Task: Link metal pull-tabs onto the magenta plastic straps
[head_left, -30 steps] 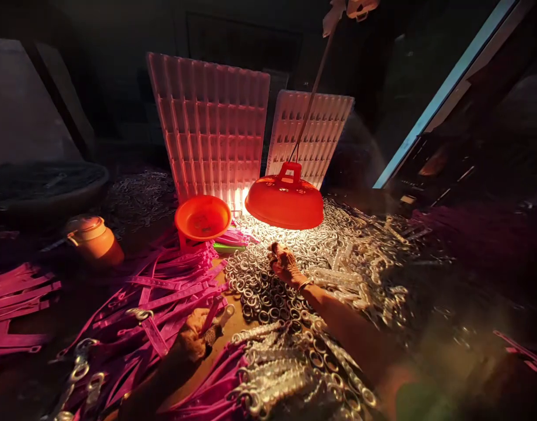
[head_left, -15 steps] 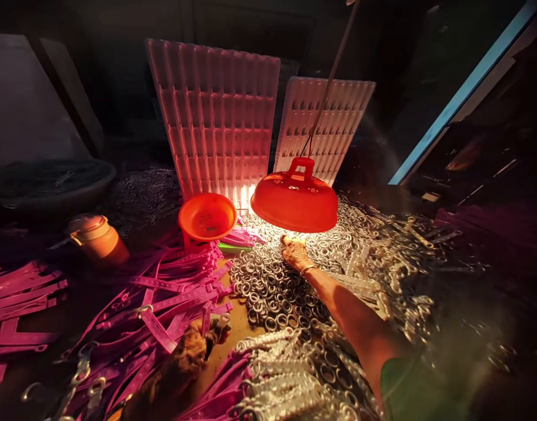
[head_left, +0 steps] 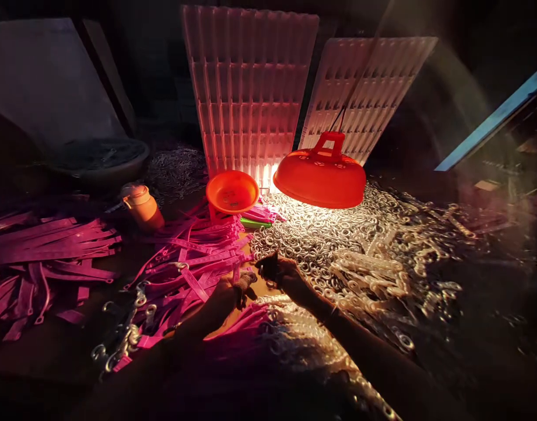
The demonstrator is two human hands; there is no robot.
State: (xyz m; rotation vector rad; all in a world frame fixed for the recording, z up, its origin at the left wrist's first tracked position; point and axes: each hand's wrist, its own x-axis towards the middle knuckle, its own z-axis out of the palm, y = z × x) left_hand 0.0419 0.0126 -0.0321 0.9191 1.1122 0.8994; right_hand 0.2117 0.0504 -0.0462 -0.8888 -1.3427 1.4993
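Note:
My left hand (head_left: 228,293) is low in front of the pink strap pile (head_left: 198,263), its fingers curled together. Something pale shows at its fingertips, too dark to make out. Close by on the right, my right hand (head_left: 288,275) is bent in a pinch at the near edge of the metal ring pile (head_left: 312,234). Whatever it grips is lost in shadow. The two hands are apart by a small gap. Below them lies a heap of shiny metal pieces (head_left: 290,327), with more pink straps (head_left: 250,318) beside it.
A red lamp shade (head_left: 321,178) hangs low over the rings. Behind stand two ribbed panels (head_left: 250,88). An orange bowl (head_left: 232,192) and an orange jug (head_left: 143,207) are at left, near another strap stack (head_left: 53,242). Clear-looking strips (head_left: 373,266) lie at right.
My right hand has drawn back from the rings under the lamp towards my left hand. The left hand has come up and forward. The whole view has shifted, with things lying further right.

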